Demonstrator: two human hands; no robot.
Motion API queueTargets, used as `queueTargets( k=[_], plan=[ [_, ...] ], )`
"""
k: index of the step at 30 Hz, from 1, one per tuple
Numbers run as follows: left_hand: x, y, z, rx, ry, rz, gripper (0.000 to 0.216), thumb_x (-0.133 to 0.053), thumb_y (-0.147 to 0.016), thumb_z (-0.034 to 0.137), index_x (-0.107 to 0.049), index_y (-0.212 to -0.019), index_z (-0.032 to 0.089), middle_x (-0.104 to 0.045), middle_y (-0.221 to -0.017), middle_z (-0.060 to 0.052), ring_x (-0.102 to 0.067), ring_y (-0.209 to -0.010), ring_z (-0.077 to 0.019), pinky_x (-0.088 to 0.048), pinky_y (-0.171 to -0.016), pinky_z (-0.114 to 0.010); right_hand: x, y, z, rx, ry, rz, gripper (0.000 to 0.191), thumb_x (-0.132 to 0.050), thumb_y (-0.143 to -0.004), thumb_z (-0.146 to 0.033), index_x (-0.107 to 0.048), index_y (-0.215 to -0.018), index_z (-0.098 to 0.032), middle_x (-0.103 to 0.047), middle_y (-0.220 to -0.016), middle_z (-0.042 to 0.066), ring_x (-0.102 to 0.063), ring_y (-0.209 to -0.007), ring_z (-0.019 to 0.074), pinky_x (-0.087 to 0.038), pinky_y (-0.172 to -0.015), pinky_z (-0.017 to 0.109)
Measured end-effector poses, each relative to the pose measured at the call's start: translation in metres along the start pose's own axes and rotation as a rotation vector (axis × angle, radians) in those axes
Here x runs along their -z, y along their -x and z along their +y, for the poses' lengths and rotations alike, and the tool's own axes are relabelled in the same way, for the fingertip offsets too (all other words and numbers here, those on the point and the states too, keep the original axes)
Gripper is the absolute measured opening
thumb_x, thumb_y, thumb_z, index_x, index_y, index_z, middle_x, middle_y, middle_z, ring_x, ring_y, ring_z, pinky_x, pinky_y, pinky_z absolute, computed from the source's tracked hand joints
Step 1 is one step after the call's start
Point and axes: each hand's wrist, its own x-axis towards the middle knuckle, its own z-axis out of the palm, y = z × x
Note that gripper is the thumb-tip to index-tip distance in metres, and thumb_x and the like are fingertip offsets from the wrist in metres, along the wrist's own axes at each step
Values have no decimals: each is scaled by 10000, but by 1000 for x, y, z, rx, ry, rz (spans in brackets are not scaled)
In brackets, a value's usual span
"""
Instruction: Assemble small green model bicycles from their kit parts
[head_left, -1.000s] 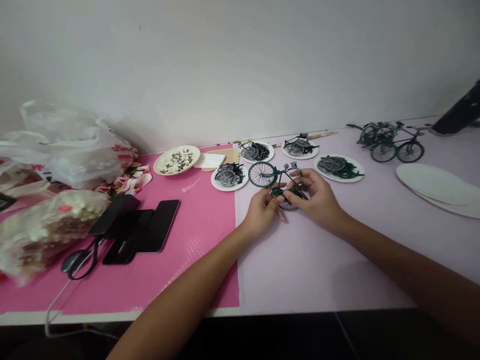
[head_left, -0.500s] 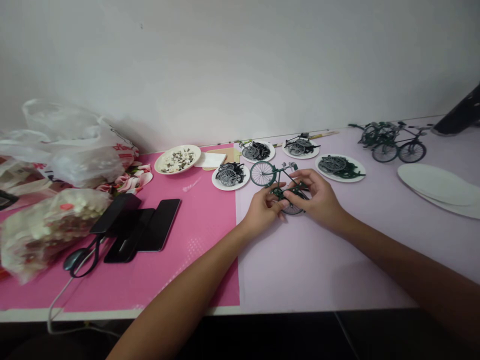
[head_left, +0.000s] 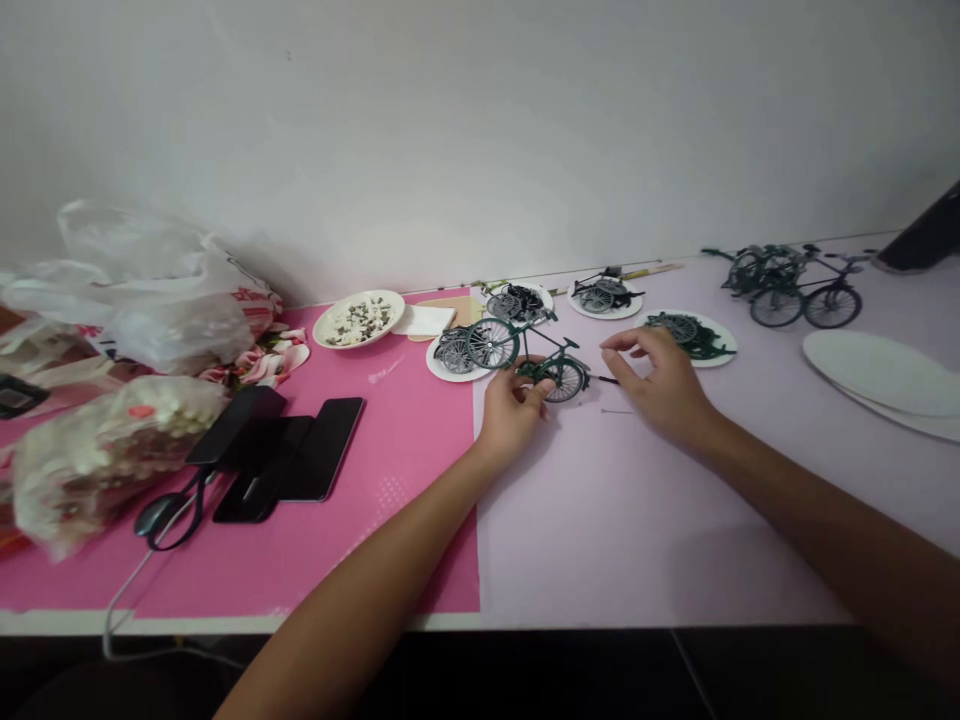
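— What was changed since the earlier picture?

— The bike (head_left: 525, 362) was shifted to the left. It was held by the left hand (head_left: 514, 410) only, with the fingers closed on the frame near the rear wheel. The front wheel was seen in front of a plate (head_left: 439, 370).

— And the right hand (head_left: 664, 385)?

— It was taken off the bike and was found just beside it, over the purple mat (head_left: 600, 500), with the fingers half curled. A thin dark pin (head_left: 609, 380) was seen at the thumb; whether it was gripped could not be told.
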Motion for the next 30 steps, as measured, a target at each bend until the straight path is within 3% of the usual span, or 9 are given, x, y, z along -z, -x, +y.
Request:
queueTargets(
  k=[5,9,12,18,22,25,30],
  plan=[
    [4,-4,-3,-60,51,158,341,-768,-886,273,-601,-1160,156,-725,-949,-56,-555,-455,-54,-436,-461,-194,-7,1,26,161,110,-167,111,-649,-900,-307,-755,-882,-281,-743,-994,92,-583,-1073,374,-420,-1023,625],
    [4,-6,-5,-57,68,238,375,-790,-878,320,-600,-1157,155,-732,-1070,-90,-529,-451,-34,-432,-439,-194,-15,9,33,229,76,-269,378,-536,-812,-87,-775,-1021,-292,-761,-1134,53,-574,-1141,360,-418,-1052,633],
    [6,-7,-5,-61,68,254,392,-790,-872,336,-603,-1165,154,-729,-1076,-90,-525,-462,-34,-433,-436,-191,-17,10,26,233,66,-241,445,-522,-785,-48,-779,-1051,-297,-764,-1132,54,-571,-1151,358,-430,-1044,630],
    [10,-8,-2,-60,76,258,466,-783,-877,373,-582,-1232,147,-681,-858,-17,-526,-449,-53,-417,-441,-193,-11,0,8,280,94,-170,357,-525,-904,-102,-783,-1049,-302,-759,-1062,79,-558,-1129,359,-445,-1026,616],
    [11,-9,-3,-37,57,282,478,-788,-868,359,-569,-1229,135,-652,-801,5,-534,-453,-65,-408,-443,-193,-2,-13,1,263,111,-309,250,-536,-999,-250,-756,-1111,-286,-748,-989,98,-598,-1062,349,-485,-952,568],
    [14,-11,-3,-33,56,313,476,-784,-872,377,-560,-1214,132,-615,-721,38,-527,-437,-71,-422,-469,-199,1,-20,4,200,126,-421,290,-555,-1027,-420,-723,-1222,-285,-697,-901,88,-638,-940,318,-521,-876,506],
    [20,-17,-5,-31,71,369,503,-809,-853,431,-569,-1182,135,-604,-699,40,-527,-454,-80,-419,-477,-204,-5,-23,25,203,161,-395,331,-494,-1056,-422,-764,-1137,-248,-678,-947,111,-651,-891,298,-535,-860,491]
  ],
)
